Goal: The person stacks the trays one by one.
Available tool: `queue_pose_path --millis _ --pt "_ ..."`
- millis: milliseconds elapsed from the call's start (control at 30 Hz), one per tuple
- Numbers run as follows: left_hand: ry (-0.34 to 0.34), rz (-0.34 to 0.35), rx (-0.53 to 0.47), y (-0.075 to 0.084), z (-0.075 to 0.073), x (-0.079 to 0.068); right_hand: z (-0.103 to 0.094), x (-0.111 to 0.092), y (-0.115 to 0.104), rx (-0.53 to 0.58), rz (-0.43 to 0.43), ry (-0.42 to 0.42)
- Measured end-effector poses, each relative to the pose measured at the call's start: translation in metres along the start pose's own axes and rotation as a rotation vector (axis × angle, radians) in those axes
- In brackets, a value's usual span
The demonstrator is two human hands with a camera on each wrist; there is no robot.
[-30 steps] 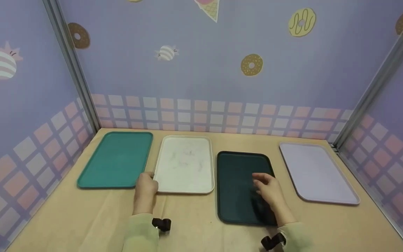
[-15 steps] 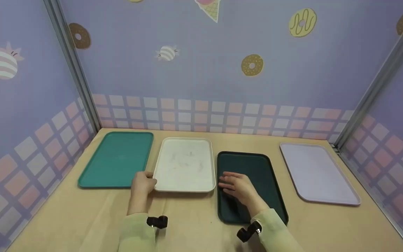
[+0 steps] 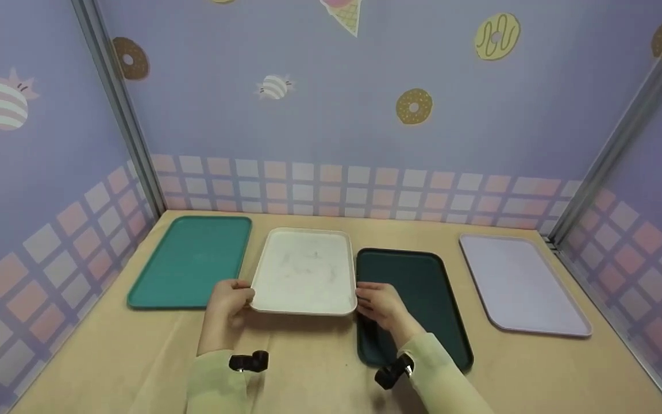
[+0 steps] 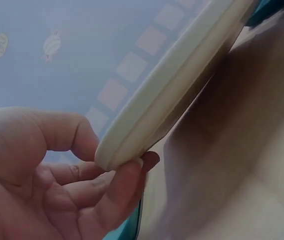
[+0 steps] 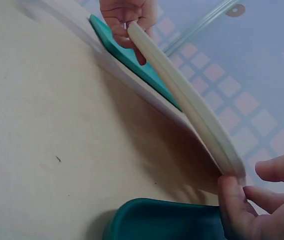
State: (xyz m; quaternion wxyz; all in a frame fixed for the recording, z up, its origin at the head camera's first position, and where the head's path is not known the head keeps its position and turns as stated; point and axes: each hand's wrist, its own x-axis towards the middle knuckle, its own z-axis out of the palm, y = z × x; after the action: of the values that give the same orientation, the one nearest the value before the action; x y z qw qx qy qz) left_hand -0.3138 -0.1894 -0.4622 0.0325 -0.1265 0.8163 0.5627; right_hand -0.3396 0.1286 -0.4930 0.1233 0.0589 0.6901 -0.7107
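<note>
A white rectangular tray (image 3: pixel 306 270) has its near side raised off the table, with a shadow beneath. My left hand (image 3: pixel 228 300) pinches its near left corner. In the left wrist view, the thumb and fingers (image 4: pixel 124 187) close on the rim from above and below. At the tray's right edge, my right hand (image 3: pixel 383 306) holds with fingers curled under the rim. The right wrist view shows those fingers (image 5: pixel 231 192) touching the underside, while the thumb stands slightly apart. A dark green tray (image 3: pixel 417 310) lies below my right hand.
A teal tray (image 3: pixel 196 261) lies to the left and a pale lilac tray (image 3: pixel 523 284) to the right. All rest on a beige-covered table (image 3: pixel 308 368). Patterned walls (image 3: pixel 331 115) close off the back and both sides.
My right hand has moved left across the dark green tray to the white tray's right edge. My left hand has raised the white tray's near side and drawn it slightly nearer.
</note>
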Motion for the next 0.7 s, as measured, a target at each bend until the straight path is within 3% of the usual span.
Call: queue_pose_path --millis 267,700 --pt "-0.02 0.026 -0.018 0.002 0.0 -0.002 0.001 0.002 0.003 0.077 0.013 0.022" --pt "-0.116 0.064 -0.161 0.005 0.009 -0.004 -0.022 -0.011 0.001 0.011 -0.077 0.063"
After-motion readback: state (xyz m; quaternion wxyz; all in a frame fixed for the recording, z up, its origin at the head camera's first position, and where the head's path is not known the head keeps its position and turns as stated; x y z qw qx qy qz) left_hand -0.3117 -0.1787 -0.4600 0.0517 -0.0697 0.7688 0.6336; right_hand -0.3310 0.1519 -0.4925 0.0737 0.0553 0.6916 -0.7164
